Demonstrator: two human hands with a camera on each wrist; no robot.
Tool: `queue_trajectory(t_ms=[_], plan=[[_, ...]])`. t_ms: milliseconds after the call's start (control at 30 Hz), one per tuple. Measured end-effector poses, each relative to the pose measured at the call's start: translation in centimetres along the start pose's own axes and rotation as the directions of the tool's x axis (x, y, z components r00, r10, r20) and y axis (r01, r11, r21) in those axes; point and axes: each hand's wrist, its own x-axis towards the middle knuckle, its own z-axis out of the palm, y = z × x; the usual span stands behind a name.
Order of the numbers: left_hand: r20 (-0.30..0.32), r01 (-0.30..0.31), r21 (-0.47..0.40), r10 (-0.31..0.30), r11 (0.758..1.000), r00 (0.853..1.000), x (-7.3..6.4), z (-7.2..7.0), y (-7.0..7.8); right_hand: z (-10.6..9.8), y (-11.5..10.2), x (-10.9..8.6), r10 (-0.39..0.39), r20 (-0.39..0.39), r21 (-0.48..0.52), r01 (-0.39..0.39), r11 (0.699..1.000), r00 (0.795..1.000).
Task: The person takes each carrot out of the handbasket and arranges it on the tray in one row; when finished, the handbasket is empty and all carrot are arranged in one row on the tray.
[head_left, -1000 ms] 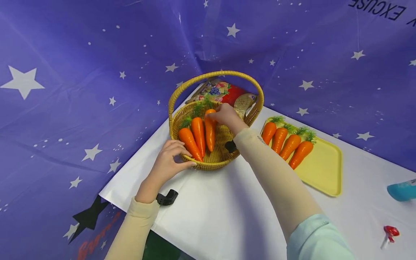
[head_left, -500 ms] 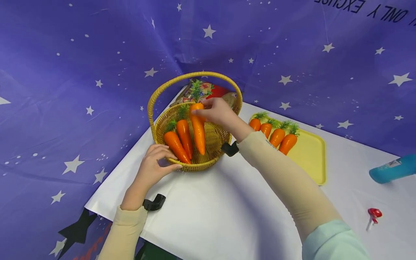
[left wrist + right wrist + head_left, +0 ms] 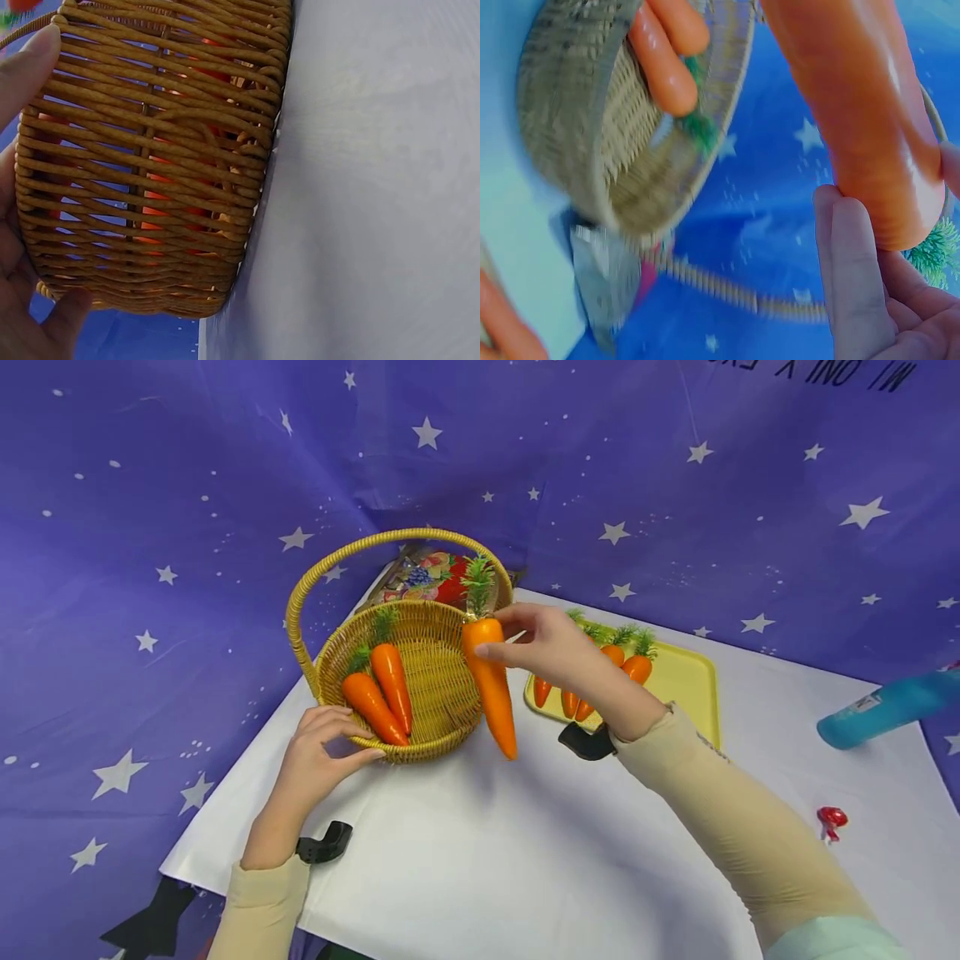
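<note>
My right hand (image 3: 551, 643) pinches an orange carrot (image 3: 491, 689) near its leafy top, tip pointing down, in front of the wicker basket's right side. The right wrist view shows this carrot (image 3: 862, 112) large, with fingers (image 3: 851, 262) against its thick end. At the basket's near left rim, my left hand (image 3: 315, 756) grips the yellow wicker basket (image 3: 442, 747). Up close in the left wrist view, the thumb (image 3: 34, 67) lies over the woven wall (image 3: 150, 150). Two carrots (image 3: 392, 681) lie side by side in the basket's left part, green tops toward the back.
Right of the basket, a yellow tray (image 3: 686, 693) bears several carrots (image 3: 637, 668), partly hidden by my right hand and wrist. Farther right are a blue bottle (image 3: 877, 714) and a red lollipop (image 3: 832, 818). A red floral package (image 3: 435, 577) lies behind the basket on the white table (image 3: 450, 860).
My right hand has lifted the carrot out of the basket and carried it right, past the rim. The left hand has stayed on the rim. The head view has shifted right.
</note>
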Motion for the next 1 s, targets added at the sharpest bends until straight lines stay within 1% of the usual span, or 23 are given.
queue_trajectory(t_ms=[100, 200, 333, 433, 533, 633, 733, 833, 900, 1000], plan=[[-0.011, 0.004, 0.018, -0.004, 1.0, 1.0, -0.2, -0.4, -0.1, -2.0, 0.6, -1.4, 0.017, -0.058, 0.026, -0.015, 1.0, 0.998], [-0.021, 0.007, 0.035, -0.006, 0.999, 1.0, -0.3, -0.8, -0.1, -4.2, 1.3, -2.4, 0.06, -0.129, 0.04, -0.055, 0.998, 0.99], [-0.031, 0.014, 0.057, -0.013, 0.998, 0.999, -0.5, -1.2, 0.0, -6.9, 3.0, -3.4, 0.133, -0.213, 0.1, -0.113, 0.989, 0.968], [-0.036, 0.041, 0.066, -0.039, 0.997, 0.999, -0.6, -1.4, 0.2, -8.7, 5.1, -3.9, 0.19, -0.264, 0.152, -0.154, 0.976, 0.946], [-0.036, 0.063, 0.068, -0.061, 0.996, 0.998, -0.7, -1.3, 0.3, -10.1, 7.7, -4.3, 0.255, -0.299, 0.181, -0.208, 0.961, 0.919], [-0.029, 0.071, 0.068, -0.069, 0.995, 0.997, -0.7, -1.1, 0.3, -11.3, 10.8, -4.5, 0.329, -0.307, 0.209, -0.274, 0.939, 0.893], [-0.022, 0.068, 0.065, -0.067, 0.996, 0.998, -0.6, -0.7, 0.5, -12.3, 14.0, -4.9, 0.412, -0.307, 0.24, -0.349, 0.906, 0.858], [-0.016, 0.065, 0.059, -0.064, 0.996, 0.998, -0.5, -0.3, 0.7, -13.1, 17.4, -5.3, 0.493, -0.304, 0.279, -0.419, 0.864, 0.815], [-0.011, 0.067, 0.06, -0.067, 0.996, 0.998, -0.4, 0.0, 0.8, -13.4, 19.5, -5.7, 0.543, -0.298, 0.294, -0.466, 0.835, 0.785], [-0.009, 0.078, 0.059, -0.078, 0.995, 0.997, -0.2, 0.1, 1.1, -13.1, 22.3, -6.0, 0.589, -0.297, 0.313, -0.506, 0.804, 0.751]])
